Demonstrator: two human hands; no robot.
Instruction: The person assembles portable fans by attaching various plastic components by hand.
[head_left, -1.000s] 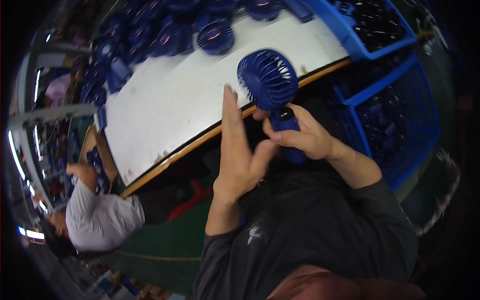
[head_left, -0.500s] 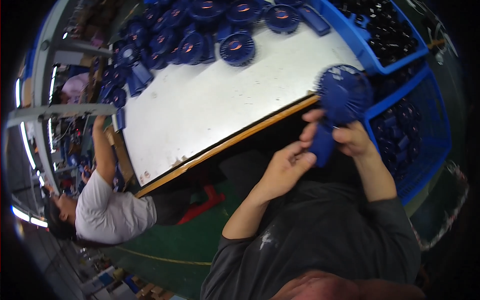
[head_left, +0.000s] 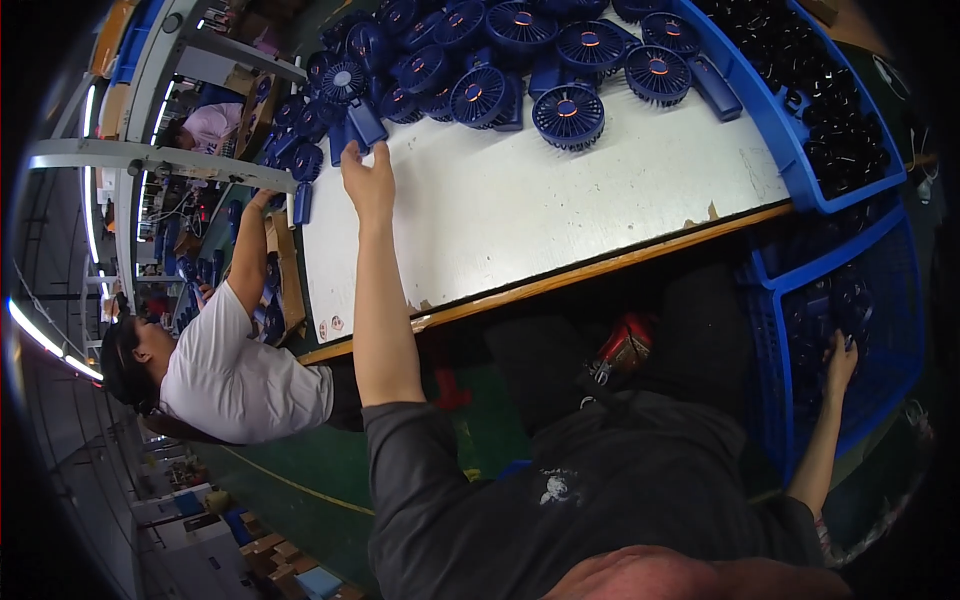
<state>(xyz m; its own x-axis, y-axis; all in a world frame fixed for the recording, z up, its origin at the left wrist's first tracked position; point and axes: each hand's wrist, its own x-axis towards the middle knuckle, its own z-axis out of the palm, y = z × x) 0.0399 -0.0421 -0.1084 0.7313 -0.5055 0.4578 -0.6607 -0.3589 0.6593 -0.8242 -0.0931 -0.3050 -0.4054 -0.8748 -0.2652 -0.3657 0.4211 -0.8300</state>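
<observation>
A blue fan handle (head_left: 367,120) lies at the near left edge of a heap of blue hand fans (head_left: 568,115), slanting toward the person. The left hand (head_left: 371,188) reaches up to its lower end, thumb and fingers parted; whether the fingertips touch it cannot be told. The fans crowd the far side of a white table (head_left: 480,225), many with their round grilles facing up and an orange mark at the middle. One loose fan handle (head_left: 714,90) lies at the right end, beside the wall of a blue crate (head_left: 738,85) filled with small black parts (head_left: 838,110).

Below that crate, off the table's right end, is a blue basket (head_left: 768,340) with more dark blue fans (head_left: 815,310) inside. The right hand (head_left: 842,365) is down in it, over the fans, fingers slightly bent; whether it grasps one cannot be told.

To the left, a co-worker in a white shirt (head_left: 245,375) sits beyond the table's end, near a grey metal frame (head_left: 128,230). The floor (head_left: 320,485) is green, with a yellow line (head_left: 300,485).
</observation>
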